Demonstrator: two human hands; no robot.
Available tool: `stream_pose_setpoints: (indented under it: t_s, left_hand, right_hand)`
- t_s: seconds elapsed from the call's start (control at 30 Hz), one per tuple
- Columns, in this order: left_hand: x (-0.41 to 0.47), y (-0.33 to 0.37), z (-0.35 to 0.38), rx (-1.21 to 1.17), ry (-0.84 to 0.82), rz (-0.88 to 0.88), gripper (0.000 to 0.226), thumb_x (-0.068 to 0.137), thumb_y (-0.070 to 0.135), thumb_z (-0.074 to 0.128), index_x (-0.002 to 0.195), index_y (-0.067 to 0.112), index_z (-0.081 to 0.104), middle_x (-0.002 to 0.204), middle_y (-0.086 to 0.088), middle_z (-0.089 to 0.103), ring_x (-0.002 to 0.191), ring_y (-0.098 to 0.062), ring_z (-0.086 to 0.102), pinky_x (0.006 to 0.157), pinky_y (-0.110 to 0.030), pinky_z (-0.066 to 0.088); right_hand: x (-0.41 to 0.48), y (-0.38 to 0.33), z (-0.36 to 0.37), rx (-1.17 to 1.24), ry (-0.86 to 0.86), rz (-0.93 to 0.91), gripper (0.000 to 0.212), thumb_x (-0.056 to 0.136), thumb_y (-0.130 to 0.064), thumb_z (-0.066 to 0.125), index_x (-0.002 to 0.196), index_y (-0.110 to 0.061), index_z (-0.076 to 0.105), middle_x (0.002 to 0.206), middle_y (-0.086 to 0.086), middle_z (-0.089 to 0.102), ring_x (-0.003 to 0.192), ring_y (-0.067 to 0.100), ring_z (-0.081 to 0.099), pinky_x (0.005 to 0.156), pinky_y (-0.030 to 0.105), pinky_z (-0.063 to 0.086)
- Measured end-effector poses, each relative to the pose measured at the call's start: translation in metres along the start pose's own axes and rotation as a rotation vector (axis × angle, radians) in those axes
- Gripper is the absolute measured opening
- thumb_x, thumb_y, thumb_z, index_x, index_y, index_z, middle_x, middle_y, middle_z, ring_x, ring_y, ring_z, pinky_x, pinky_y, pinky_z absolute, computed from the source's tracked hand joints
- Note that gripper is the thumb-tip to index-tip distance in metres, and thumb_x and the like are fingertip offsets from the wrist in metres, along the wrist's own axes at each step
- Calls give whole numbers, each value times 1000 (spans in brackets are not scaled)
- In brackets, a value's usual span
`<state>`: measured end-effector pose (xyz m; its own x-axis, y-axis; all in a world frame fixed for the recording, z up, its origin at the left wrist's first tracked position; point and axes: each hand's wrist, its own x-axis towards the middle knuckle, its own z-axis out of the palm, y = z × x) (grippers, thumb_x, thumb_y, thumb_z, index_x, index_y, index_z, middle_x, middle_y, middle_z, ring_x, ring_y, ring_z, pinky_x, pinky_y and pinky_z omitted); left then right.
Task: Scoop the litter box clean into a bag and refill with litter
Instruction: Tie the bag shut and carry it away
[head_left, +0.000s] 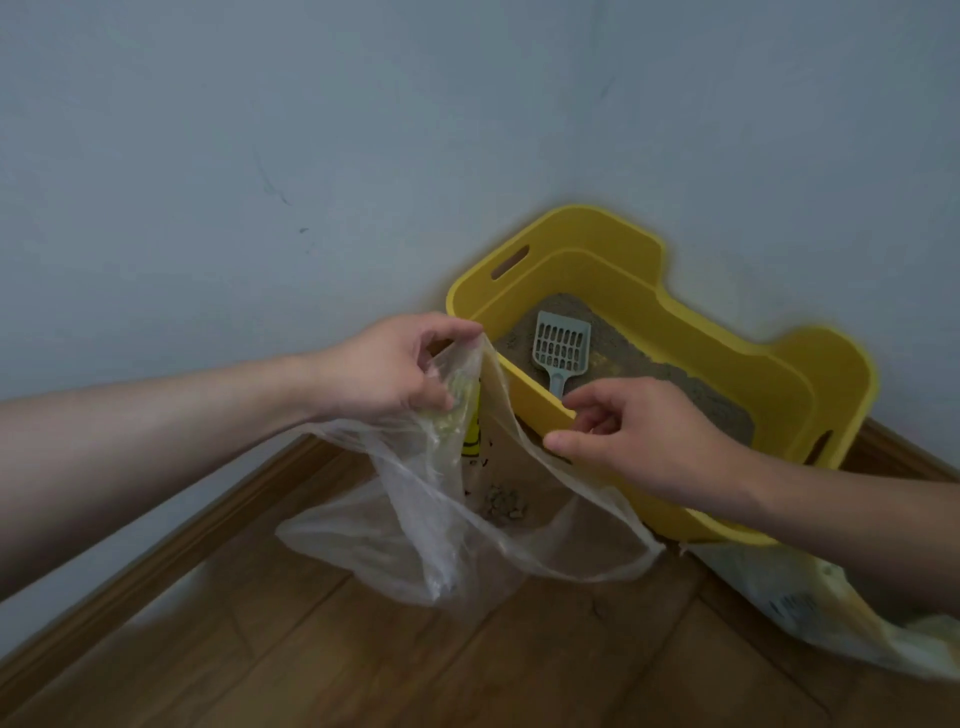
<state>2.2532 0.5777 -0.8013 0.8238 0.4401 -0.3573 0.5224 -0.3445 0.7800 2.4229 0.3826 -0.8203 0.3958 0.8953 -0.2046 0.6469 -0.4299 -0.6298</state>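
Head view: my left hand (395, 369) pinches the rim of a clear, crumpled bag (457, 540) hanging against the yellow litter box (675, 332), a few clumps (504, 504) inside; my right hand (634, 436) curls at that rim, grip unclear. A grey scoop (561, 345) lies in the box.

A smooth yellow plastic litter box (691, 332) holds grainy grey-brown litter (649, 374) and a matt grey-green plastic scoop (561, 347); beside it, a thin, crinkled clear plastic bag (441, 519) on a wood-grain floor (363, 649).
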Motion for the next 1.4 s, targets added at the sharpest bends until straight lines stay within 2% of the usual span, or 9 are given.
stream_pose_setpoints:
  t_s: [0.1,0.2,0.23,0.27,0.57,0.7,0.97,1.23,1.4]
  left_hand:
    - [-13,5,-1,54,41,4,80,78,-4,75,147,23,44,58,14,39,45,-2,44,50,-15,38]
    - [-25,12,0,111,42,25,90,76,-10,74,151,21,36,104,18,38,43,3,46,49,-8,38]
    - [-28,13,0,143,24,24,95,75,-11,74,153,22,31,78,7,59,45,2,48,51,-9,40]
    - [-31,14,-1,177,6,20,101,74,-12,74,155,23,27,73,11,36,47,1,50,53,-12,43]
    - [-39,0,-7,443,124,-52,101,75,3,76,156,24,19,124,7,51,80,-14,62,73,-31,52]
    - [-41,-5,-23,613,182,-318,39,73,32,75,103,8,72,84,-11,75,81,-27,71,68,-29,53]
    - [-44,14,-34,602,262,-411,51,77,58,73,74,7,65,57,-7,65,49,-21,60,49,-25,43]
    - [-63,49,-32,-333,173,-167,48,71,-6,77,112,12,58,87,-19,74,64,-17,67,64,-31,47]
    - [-73,58,-24,-411,152,12,58,64,-14,78,111,15,63,97,-7,75,86,-20,71,78,-33,56]
  right_hand:
    - [-20,-7,2,-91,-111,-2,73,69,-64,73,129,-24,60,95,-16,64,82,-1,60,69,15,47]
    - [-29,-11,5,-210,-171,6,68,71,-56,79,128,-25,57,102,-14,60,80,2,55,63,17,42]
    - [-30,-11,5,-241,-179,11,62,72,-50,80,124,-26,58,102,-13,59,80,3,55,64,20,44]
    - [-31,-11,5,-267,-181,15,54,74,-43,80,120,-25,58,101,-11,60,80,5,55,65,25,47]
    - [-29,0,-3,-228,-156,104,34,86,-10,59,116,-25,62,98,-10,61,84,6,56,64,20,45]
    - [-26,4,-11,-259,-121,144,27,87,-11,59,111,-22,64,99,-4,63,86,13,58,70,26,49]
    - [-17,-18,-23,-46,91,53,17,89,-34,67,74,-26,68,64,-8,63,59,4,56,46,18,36]
    - [-10,-53,-26,424,67,-138,13,83,-23,76,93,-28,70,78,4,66,67,11,58,67,33,52]
    - [-4,-67,-30,569,-81,-223,41,76,9,76,107,-17,69,85,-1,64,75,7,60,74,22,53]
